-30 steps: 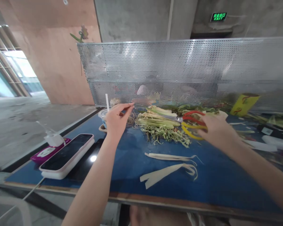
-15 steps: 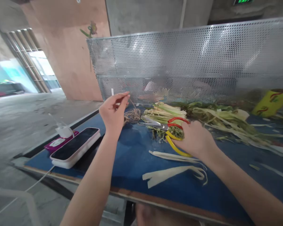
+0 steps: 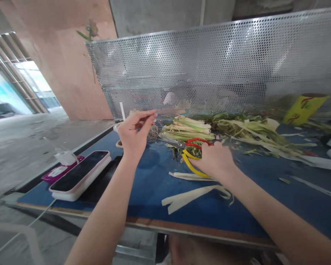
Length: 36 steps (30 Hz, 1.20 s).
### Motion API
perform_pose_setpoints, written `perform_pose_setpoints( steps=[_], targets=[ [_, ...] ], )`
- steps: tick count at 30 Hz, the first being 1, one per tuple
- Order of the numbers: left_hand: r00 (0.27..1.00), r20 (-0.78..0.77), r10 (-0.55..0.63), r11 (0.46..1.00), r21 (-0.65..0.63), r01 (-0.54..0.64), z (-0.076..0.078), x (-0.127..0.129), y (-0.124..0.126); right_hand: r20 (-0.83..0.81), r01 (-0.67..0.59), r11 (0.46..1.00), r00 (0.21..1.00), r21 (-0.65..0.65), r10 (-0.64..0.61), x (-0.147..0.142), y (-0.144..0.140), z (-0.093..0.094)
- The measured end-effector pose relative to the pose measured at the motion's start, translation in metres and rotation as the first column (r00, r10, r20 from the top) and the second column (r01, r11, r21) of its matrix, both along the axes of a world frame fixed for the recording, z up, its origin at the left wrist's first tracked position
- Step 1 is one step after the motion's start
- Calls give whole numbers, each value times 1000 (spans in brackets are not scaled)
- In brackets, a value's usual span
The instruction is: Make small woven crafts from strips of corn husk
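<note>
My left hand (image 3: pixel 134 130) is raised over the table with thumb and fingertips pinched together. Behind it lies a loose tangle of brown twine (image 3: pixel 153 133); the strand in my fingertips is too thin to make out clearly now. In my right hand (image 3: pixel 216 160) is a pair of scissors (image 3: pixel 185 145) with one red and one yellow handle, its blades pointing left toward the twine. Just beyond the scissors sits a pile of pale green husk strips (image 3: pixel 189 127). Cut husk strips (image 3: pixel 189 200) lie nearer to me.
A phone (image 3: pixel 79 172) on a white block and a purple power socket (image 3: pixel 53 173) stand at the left edge. More husks (image 3: pixel 259 134) and a yellow roll (image 3: pixel 305 109) are at the right. A perforated metal screen (image 3: pixel 187 70) closes off the back.
The view has shifted slightly to the right. My left hand still pinches, and the twine strand seen under its fingertips no longer shows clearly. The scissors stay in my right hand.
</note>
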<state>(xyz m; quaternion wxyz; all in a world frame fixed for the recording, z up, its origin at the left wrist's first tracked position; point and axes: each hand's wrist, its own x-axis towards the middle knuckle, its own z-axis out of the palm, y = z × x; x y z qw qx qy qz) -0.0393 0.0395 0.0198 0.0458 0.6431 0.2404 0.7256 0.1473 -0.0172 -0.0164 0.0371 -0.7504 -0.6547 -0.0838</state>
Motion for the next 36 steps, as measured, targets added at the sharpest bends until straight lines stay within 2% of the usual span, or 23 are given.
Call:
perform_pose_setpoints(
  steps=[4,8,12,16,23,30,36],
  targets=[
    [1000,8,8,1000,-7,-8,0,0,-1,10,-1,1000,1000,-21,1,1,0,-3],
    [995,8,103,993,-50,-103,1,-6,-1,17,-45,996,999,-75,46,2,-9,-5],
    [990,48,133,988,-81,-129,2,-9,0,34,-17,999,999,-45,18,5,-17,-7],
    [996,57,70,993,-102,-64,0,-5,1,29,12,999,1000,-30,-11,3,-13,-6],
    [993,-103,-57,985,-169,39,-3,3,-7,21,12,1000,1000,-22,-12,-6,-3,-4],
    [990,-57,-132,975,-190,119,-4,6,-7,0,7,998,1000,-66,-7,-3,2,-10],
    [980,62,-190,945,-258,200,-5,3,0,8,-44,995,999,-90,45,-4,7,-12]
  ],
)
